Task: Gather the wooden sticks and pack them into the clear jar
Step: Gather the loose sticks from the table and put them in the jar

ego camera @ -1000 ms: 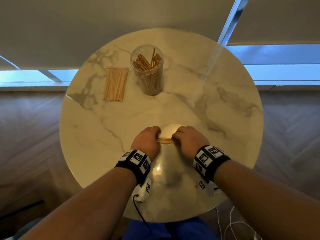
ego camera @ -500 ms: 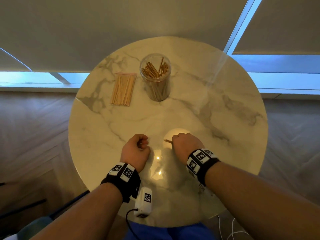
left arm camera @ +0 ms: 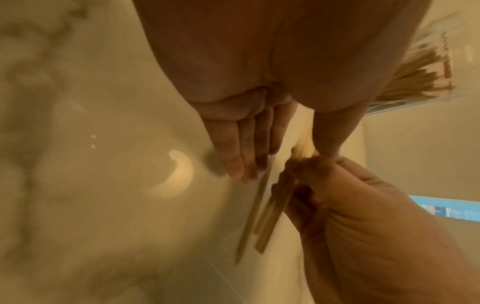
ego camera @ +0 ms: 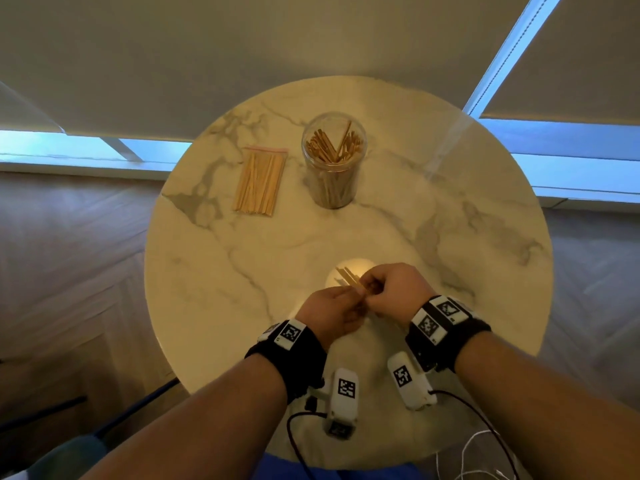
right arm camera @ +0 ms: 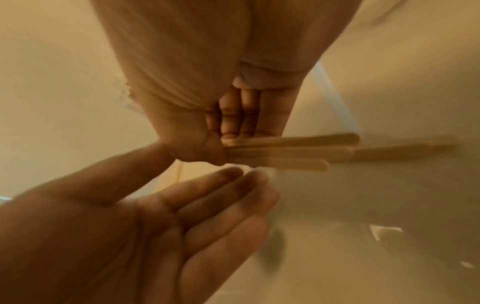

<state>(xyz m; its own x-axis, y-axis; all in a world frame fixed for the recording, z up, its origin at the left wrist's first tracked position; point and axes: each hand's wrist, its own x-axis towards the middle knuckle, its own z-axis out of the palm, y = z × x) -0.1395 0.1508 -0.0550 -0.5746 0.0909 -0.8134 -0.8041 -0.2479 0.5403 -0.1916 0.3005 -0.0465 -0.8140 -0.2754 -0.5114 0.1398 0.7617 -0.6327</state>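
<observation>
A few flat wooden sticks [ego camera: 349, 277] are lifted just above the round marble table [ego camera: 450, 237], near its front. My right hand [ego camera: 391, 285] pinches them between thumb and fingers, as the right wrist view shows at the sticks [right arm camera: 285, 152] and right hand [right arm camera: 221, 142]. My left hand [ego camera: 337, 306] lies against them with straight fingers [left arm camera: 241, 154]; its thumb touches the right hand [left arm camera: 337, 195]. The clear jar [ego camera: 334, 161], upright and partly filled with sticks, is at the back. A flat bundle of sticks in a clear bag [ego camera: 259, 183] lies to its left.
Two white tagged camera units [ego camera: 343, 393] [ego camera: 408, 379] with cables hang below my wrists over the table's front edge. Window blinds and a sill run behind the table. Wooden floor surrounds it.
A second ago both hands pressed the sticks on the table. The hands then parted with the sticks in the right fist. Now they meet again, lifted, and the left fingers have straightened.
</observation>
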